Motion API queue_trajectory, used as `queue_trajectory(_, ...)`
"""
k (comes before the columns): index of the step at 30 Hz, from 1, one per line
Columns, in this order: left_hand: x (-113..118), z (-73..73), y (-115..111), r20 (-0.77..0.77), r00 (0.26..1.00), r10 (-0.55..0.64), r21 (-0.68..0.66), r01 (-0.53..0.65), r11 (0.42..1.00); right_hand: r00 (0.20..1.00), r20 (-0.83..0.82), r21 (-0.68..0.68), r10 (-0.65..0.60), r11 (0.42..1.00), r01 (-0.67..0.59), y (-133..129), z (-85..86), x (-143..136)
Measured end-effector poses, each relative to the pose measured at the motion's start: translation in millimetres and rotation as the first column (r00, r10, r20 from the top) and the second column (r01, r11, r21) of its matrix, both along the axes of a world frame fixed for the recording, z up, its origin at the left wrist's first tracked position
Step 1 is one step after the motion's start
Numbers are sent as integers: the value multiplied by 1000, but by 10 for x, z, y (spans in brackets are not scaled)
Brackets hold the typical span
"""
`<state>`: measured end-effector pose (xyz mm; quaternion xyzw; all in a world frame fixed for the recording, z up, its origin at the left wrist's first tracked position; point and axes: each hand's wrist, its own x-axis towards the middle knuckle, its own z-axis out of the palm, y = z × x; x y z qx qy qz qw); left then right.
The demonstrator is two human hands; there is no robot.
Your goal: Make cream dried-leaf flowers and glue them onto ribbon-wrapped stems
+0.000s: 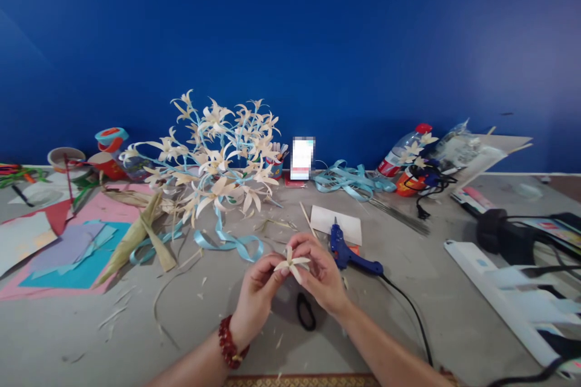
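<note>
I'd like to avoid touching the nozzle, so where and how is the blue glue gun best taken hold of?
The blue glue gun is probably best held by its handle, coming from the right: the handle slants that way to the cord, while the nozzle points away from you over the white card.

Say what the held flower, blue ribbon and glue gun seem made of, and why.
Held flower: perhaps dried husk, matte; thin, cream-coloured petals. Blue ribbon: probably satin, glossy; loops show pale highlights. Glue gun: likely hard plastic, smooth; evenly blue body.
</note>
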<state>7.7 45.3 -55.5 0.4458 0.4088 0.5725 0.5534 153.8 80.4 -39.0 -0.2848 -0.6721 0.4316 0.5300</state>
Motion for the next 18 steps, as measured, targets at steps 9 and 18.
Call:
queue_trajectory(9, 12, 9, 6, 29, 1000, -9, -15, 9, 1000, 1000, 5, 2, 5, 1000, -5, 3, 7, 4)
queue_trajectory(18, 36, 5, -8, 142, 990, -17, -86, 30, 996, 999, 54, -30, 3, 1000, -1, 10, -39, 21)
